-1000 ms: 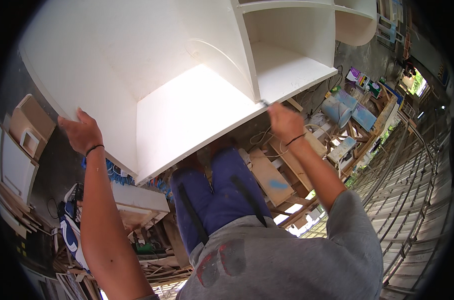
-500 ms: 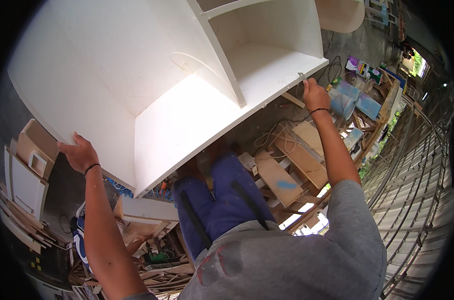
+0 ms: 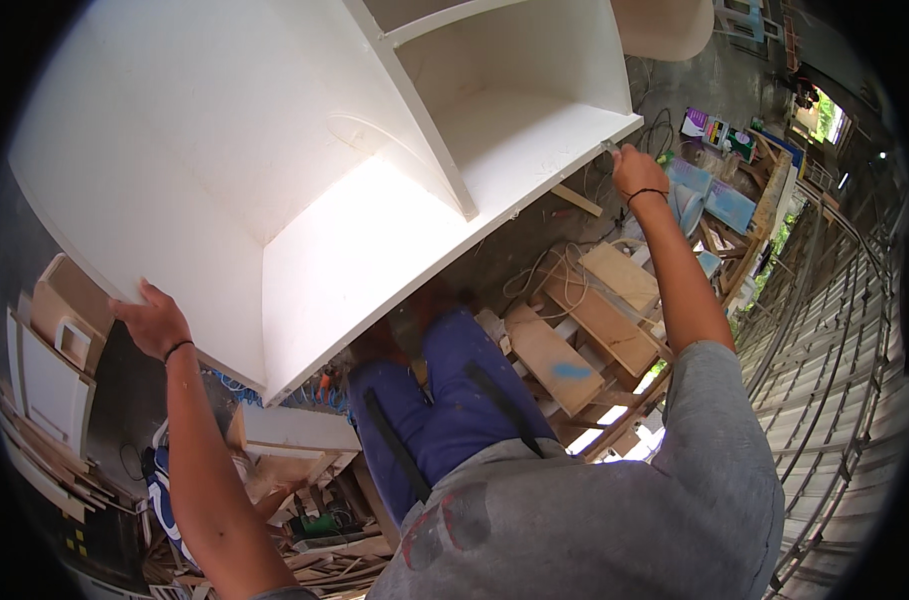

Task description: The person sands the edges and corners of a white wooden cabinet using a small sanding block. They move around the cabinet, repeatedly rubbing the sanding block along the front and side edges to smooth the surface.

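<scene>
A large white cabinet (image 3: 354, 260) with open compartments tilts in front of me. My left hand (image 3: 154, 322) grips the edge of its left side panel, the thumb on the inner face and the other fingers partly hidden. Near the right end of the front edge, my right hand (image 3: 639, 172) is closed around a small flat metal scraper (image 3: 610, 147). Most of the scraper is hidden in the fist; its tip is at the cabinet's edge.
Wooden boards (image 3: 554, 360) and a pale cable lie right of my legs. Paint-stained blue containers (image 3: 724, 205) and tins (image 3: 704, 127) stand farther right. Stacked panels (image 3: 49, 375) lean at the left. Scrap wood (image 3: 344, 560) and a white-topped wooden piece (image 3: 299, 432) sit lower left.
The cabinet has shifted slightly left in view. My right hand has moved slightly up and right, the scraper's tip now at the cabinet's edge. My left hand keeps its hold.
</scene>
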`<state>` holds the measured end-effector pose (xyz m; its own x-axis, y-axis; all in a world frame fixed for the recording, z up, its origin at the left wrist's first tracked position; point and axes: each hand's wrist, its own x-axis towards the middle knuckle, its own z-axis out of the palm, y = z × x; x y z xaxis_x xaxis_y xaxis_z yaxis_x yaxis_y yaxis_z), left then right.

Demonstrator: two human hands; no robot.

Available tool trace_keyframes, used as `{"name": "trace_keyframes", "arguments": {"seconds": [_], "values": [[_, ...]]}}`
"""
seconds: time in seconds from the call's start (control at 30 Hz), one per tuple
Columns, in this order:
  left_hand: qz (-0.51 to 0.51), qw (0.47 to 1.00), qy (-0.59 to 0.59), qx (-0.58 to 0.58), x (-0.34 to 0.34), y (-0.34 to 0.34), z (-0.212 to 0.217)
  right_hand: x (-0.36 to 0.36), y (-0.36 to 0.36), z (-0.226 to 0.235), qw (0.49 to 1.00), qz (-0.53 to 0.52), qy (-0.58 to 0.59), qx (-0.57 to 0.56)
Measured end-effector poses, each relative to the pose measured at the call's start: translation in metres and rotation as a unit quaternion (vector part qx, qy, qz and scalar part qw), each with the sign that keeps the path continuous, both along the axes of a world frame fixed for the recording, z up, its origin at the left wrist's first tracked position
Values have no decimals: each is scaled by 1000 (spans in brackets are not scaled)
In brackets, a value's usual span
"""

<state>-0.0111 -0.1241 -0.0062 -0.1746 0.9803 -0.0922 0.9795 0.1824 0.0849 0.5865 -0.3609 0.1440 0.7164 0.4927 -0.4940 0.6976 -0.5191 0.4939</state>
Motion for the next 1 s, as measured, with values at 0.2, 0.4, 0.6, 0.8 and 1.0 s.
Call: {"name": "trace_keyframes", "arguments": {"seconds": [0.2, 0.4, 0.6, 0.8, 1.0], "values": [[17, 1000, 6, -14, 1, 2, 7, -150, 11, -3, 967, 62, 246, 16], [17, 999, 36, -21, 5, 4, 6, 18, 1, -7, 999, 10, 39, 17], [-150, 970, 137, 135, -13, 2, -14, 106, -50, 0, 968, -110, -29, 225], [-405, 886, -221, 43, 191, -125, 52, 8, -164, -51, 877, -256, 111, 391], [-454, 853, -199, -165, 406, -227, 63, -39, -241, -32, 806, -359, 211, 421]]}}
